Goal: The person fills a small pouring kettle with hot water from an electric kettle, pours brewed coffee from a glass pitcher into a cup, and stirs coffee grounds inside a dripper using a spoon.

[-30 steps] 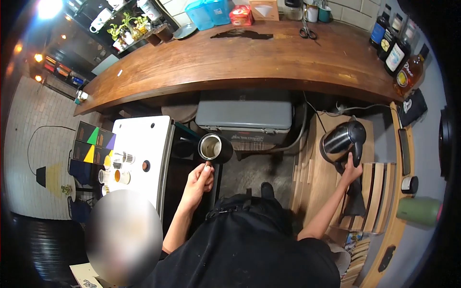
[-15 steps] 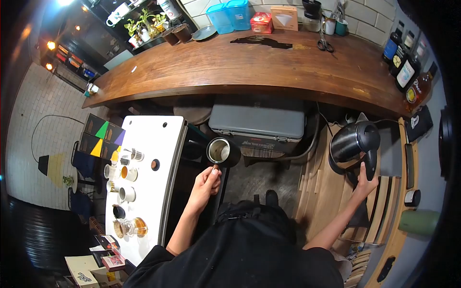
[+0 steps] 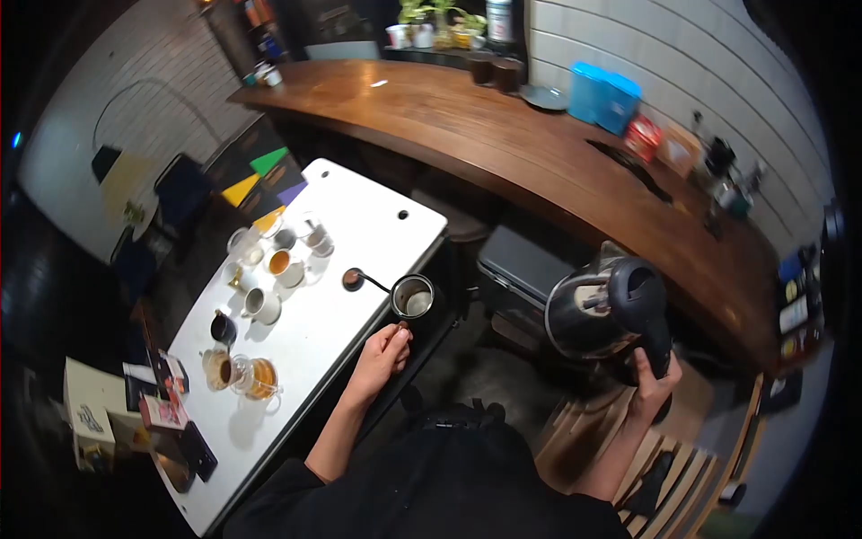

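Observation:
My left hand (image 3: 383, 359) is closed round the handle of an open-topped gooseneck kettle (image 3: 414, 298), dark outside with a silvery inside. Its thin spout points left over the edge of the white table (image 3: 377, 242). On the right, my right hand (image 3: 655, 384) grips the handle of a black electric kettle (image 3: 584, 314), raised in the air and a little tilted. A gap separates the two vessels. On the white table stand a glass coffee server (image 3: 260, 379) with amber liquid, a white mug (image 3: 262, 306) and a cup of orange-brown liquid (image 3: 280, 262).
A long wooden counter (image 3: 467, 126) curves across the back, bearing blue containers (image 3: 603, 97), a red box (image 3: 643, 136) and a plate (image 3: 544, 97). Below it sits a grey cooler box (image 3: 521, 262). A slatted wooden bench (image 3: 669, 476) lies low at the right.
My view has swung left toward the white table. The electric kettle has come up from over the bench in my right hand and moved left, closer to the gooseneck kettle, which stays in my left.

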Demonstrator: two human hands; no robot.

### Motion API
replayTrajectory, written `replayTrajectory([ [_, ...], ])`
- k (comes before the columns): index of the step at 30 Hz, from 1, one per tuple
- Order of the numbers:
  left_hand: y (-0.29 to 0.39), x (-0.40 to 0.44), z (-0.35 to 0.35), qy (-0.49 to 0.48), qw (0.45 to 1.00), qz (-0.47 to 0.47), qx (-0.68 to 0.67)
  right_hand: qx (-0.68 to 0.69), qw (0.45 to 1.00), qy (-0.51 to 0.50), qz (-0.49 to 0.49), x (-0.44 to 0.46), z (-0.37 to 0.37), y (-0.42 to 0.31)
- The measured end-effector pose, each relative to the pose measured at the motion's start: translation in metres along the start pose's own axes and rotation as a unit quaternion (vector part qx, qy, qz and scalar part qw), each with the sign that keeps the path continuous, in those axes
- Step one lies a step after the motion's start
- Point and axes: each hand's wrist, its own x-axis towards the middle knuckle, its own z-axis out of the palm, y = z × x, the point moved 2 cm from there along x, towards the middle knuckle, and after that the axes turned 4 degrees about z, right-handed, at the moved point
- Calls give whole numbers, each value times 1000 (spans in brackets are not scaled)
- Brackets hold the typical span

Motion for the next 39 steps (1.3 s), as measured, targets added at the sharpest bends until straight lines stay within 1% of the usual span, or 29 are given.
replayTrajectory([
  [1, 1, -3, -17, 14, 1000, -1, -8, -21, 997, -62, 52, 3, 14, 3],
  [2, 2, -5, -30, 30, 999, 7, -18, -10, 995, -95, 39, 4, 36, 2],
  [4, 5, -13, -60, 82, 996, 13, -14, 44, 981, -168, 86, 0, 84, -7],
  [5, 3, -18, -77, 94, 995, 19, -28, 73, 978, -186, 65, -4, 111, -10],
  [10, -4, -34, -145, 167, 984, 33, -48, 101, 947, -296, 66, -22, 222, -23],
  [12, -7, -41, -166, 184, 980, 46, -57, 107, 934, -334, 64, -32, 258, -30],
  [14, -9, -48, -184, 196, 978, 30, -56, 103, 917, -378, 68, -41, 290, -36],
  [15, -12, -49, -193, 208, 976, 33, -53, 115, 912, -386, 81, -49, 305, -43],
  [17, -14, -51, -209, 225, 973, 37, -41, 109, 905, -405, 70, -58, 332, -49],
  [22, -20, -52, -229, 262, 963, 54, -36, 91, 874, -475, 56, -65, 376, -59],
  [24, -22, -53, -230, 305, 949, 64, 48, 104, 866, -484, 68, -64, 391, -66],
  [27, -25, -46, -224, 337, 939, 61, 25, -12, 877, -481, -4, -54, 402, -45],
  [28, -27, -47, -222, 350, 934, 64, 23, 13, 829, -556, 60, -52, 407, -78],
  [30, -30, -47, -219, 359, 931, 55, 36, 36, 827, -561, 22, -52, 415, -78],
  [34, -29, -42, -212, 372, 924, 63, 55, -21, 803, -594, 42, -39, 424, -64],
  [35, -34, -41, -214, 386, 917, 51, 86, -56, 816, -575, -3, -34, 428, -50],
  [36, -34, -40, -213, 391, 916, 48, 82, -89, 827, -552, -49, -35, 433, -50],
  [37, -32, -41, -211, 407, 902, 49, 136, -80, 813, -577, 11, -33, 436, -54],
  [38, -29, -41, -209, 421, 886, 49, 190, -83, 809, -581, 12, -34, 438, -59],
  [39, -24, -42, -208, 426, 883, 39, 193, -89, 810, -579, -14, -34, 441, -63],
])
